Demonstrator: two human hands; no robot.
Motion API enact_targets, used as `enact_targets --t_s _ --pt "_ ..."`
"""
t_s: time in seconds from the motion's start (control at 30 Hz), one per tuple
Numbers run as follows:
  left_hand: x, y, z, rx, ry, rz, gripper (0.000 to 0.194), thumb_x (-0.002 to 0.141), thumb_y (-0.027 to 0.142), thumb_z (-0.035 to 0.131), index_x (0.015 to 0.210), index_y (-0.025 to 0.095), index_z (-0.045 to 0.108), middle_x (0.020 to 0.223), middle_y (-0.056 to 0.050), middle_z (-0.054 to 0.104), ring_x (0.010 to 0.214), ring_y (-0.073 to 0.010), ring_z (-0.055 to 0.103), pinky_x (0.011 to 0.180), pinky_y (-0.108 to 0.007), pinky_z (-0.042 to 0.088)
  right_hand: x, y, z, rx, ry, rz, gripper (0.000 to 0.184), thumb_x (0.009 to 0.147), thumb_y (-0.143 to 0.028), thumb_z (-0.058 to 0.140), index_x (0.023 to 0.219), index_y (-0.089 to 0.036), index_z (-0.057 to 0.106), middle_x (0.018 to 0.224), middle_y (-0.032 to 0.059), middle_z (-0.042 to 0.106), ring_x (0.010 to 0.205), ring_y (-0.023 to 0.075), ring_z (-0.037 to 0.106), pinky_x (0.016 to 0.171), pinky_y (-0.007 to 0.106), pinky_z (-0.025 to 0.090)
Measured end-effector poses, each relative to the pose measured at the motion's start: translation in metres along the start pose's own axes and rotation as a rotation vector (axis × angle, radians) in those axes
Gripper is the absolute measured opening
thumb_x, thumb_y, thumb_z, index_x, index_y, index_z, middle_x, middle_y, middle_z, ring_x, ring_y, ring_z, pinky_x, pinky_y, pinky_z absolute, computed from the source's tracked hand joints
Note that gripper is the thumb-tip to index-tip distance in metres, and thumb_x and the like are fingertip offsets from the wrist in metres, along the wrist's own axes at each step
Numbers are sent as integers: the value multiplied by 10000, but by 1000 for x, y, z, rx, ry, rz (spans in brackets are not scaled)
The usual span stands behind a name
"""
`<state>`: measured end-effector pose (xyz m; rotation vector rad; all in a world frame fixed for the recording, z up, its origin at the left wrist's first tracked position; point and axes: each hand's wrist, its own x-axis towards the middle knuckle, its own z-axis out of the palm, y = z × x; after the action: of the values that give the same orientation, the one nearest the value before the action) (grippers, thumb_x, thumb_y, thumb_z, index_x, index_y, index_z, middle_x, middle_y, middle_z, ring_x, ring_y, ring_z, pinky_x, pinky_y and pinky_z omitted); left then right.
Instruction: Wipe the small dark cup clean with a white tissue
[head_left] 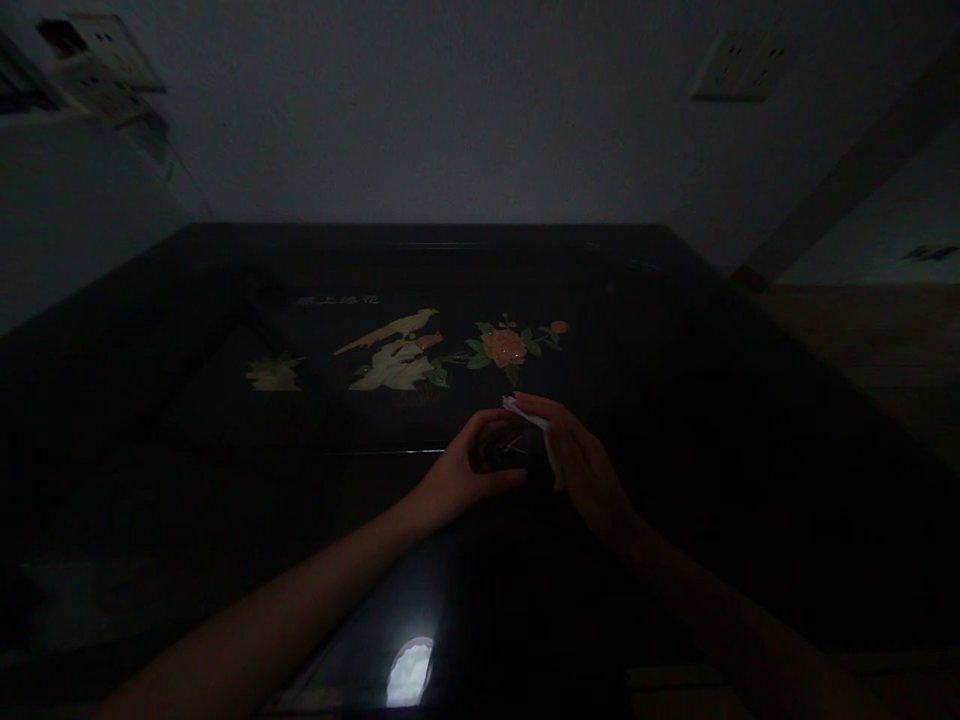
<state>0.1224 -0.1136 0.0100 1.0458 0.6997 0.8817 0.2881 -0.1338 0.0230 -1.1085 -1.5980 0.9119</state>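
Note:
In the dim light my left hand (474, 462) curls its thumb and fingers around a small, dark, see-through piece that looks like a drinking glass (514, 446). Its exact shape is hard to make out. A crumpled white tissue (549, 446) lies under the fingers of my right hand (589, 470), which presses it against the right side of the glass. Both hands are above the near part of a glossy black table (360, 560).
The tabletop carries a bird picture (397, 350) and a flower picture (504, 347). A bright reflection (410, 672) shows on the near surface. Behind stands a pale wall (435, 120) with a right socket plate (742, 65) and left sockets (105, 80).

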Motion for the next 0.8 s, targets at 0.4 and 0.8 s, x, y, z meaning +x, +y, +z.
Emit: enact_targets --t_s 0.4,0.8 --pt "-1 3 1 50 -6 -34 578 594 189 793 1108 199 528 1237 -107 591 1156 -274 541 984 -406 402 0 7 3 151 6 151 406 951 -481 347 1190 -265 595 1214 40 633 1120 200 577 1001 371 424" --pt "0 -3 -1 91 56 -26 610 562 210 800 1099 186 512 1061 -68 639 1045 -255 585 917 -392 441 -5 -4 0 -228 -86 -214 340 957 -313 392 1252 -282 558 1405 57 462 1291 219 422 1077 428 344"
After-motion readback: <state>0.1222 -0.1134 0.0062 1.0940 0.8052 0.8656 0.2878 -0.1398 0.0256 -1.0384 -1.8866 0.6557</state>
